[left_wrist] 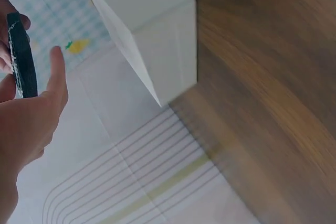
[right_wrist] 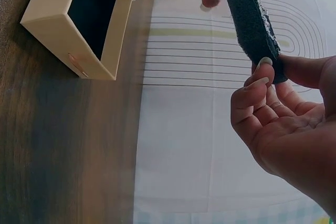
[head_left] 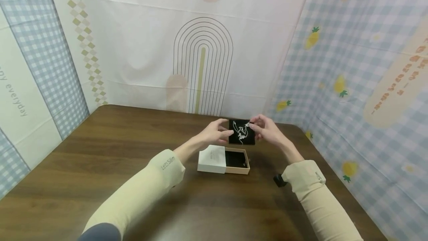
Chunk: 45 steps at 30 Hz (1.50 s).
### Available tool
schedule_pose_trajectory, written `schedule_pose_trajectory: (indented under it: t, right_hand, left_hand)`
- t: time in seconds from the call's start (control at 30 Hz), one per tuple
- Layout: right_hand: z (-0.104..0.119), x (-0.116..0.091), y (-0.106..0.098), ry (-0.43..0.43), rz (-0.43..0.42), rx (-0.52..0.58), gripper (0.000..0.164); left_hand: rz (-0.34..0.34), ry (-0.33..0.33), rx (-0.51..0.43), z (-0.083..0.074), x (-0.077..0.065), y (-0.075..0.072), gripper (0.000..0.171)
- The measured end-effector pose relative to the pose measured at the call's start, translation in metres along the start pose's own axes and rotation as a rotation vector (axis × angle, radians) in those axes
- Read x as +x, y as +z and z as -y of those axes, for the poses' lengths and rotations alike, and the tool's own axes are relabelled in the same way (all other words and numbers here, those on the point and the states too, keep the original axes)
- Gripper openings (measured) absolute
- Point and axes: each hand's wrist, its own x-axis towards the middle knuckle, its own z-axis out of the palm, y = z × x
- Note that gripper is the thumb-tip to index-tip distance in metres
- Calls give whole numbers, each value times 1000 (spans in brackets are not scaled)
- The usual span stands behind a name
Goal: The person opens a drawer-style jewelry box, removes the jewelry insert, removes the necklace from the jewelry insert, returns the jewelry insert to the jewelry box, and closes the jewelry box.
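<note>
Two cream sleeves [head_left: 140, 185] of yours come in from the lower left and lower right of the frame, over the brown wooden table [head_left: 214, 207]. Just beyond them, at centre, lies a jewellery box: its white sleeve cover [head_left: 212, 159] to the left, its tan drawer [head_left: 237, 171] standing partly out to the right, black inside.

Farther up, just right of centre, you have a black pad [head_left: 249, 137] raised above the box, a silver chain [head_left: 240, 134] lying loose across its face. Your right hand [head_left: 266, 129] pinches the pad's right edge, fingers curled in to the thumb. Your left hand [head_left: 215, 133] brackets the left edge loosely between thumb and spread fingers, the index nearly straight.

The step looks like handling the loaded pad in the air; your next move calls for both edges kept even, since a tilt could slide the chain off.

Behind everything hangs a white printed cloth [head_left: 143, 44].
</note>
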Motion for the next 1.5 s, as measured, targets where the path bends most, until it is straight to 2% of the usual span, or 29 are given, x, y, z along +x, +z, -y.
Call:
schedule_pose_trajectory:
  t: [0.17,0.27,0.37,0.43,0.53,0.6,0.67,0.8,1.0,1.37,1.5]
  right_hand:
    - [0,0,-1,5,-2,2,27]
    - [-1,0,-3,5,7,4,29]
    - [0,0,-5,-2,-21,-21,30]
    - [2,-1,-5,-20,-73,-78,31]
    - [9,-2,-4,-78,-195,-211,28]
    - [14,-2,0,-135,-265,-297,24]
    - [18,-1,5,-195,-298,-363,18]
    - [26,0,18,-270,-250,-432,12]
    - [34,-1,33,-260,-128,-471,12]
    - [33,-3,40,-148,-137,-489,16]
    - [31,-2,42,-133,-123,-522,16]
  left_hand:
    - [-27,-41,-92,-2,7,5,63]
    - [-43,-43,-130,-2,9,8,60]
    - [-63,-44,-158,-2,11,11,59]
    - [-77,-43,-170,-2,11,12,59]
    - [-93,-47,-171,-2,12,14,59]
    - [-97,-52,-171,-1,12,15,58]
    - [-99,-54,-166,-1,12,17,58]
    - [-100,-52,-173,1,12,20,57]
    - [-113,-54,-177,2,15,27,51]
    - [-164,-33,-181,3,15,35,42]
    - [-167,-15,-167,3,14,37,42]
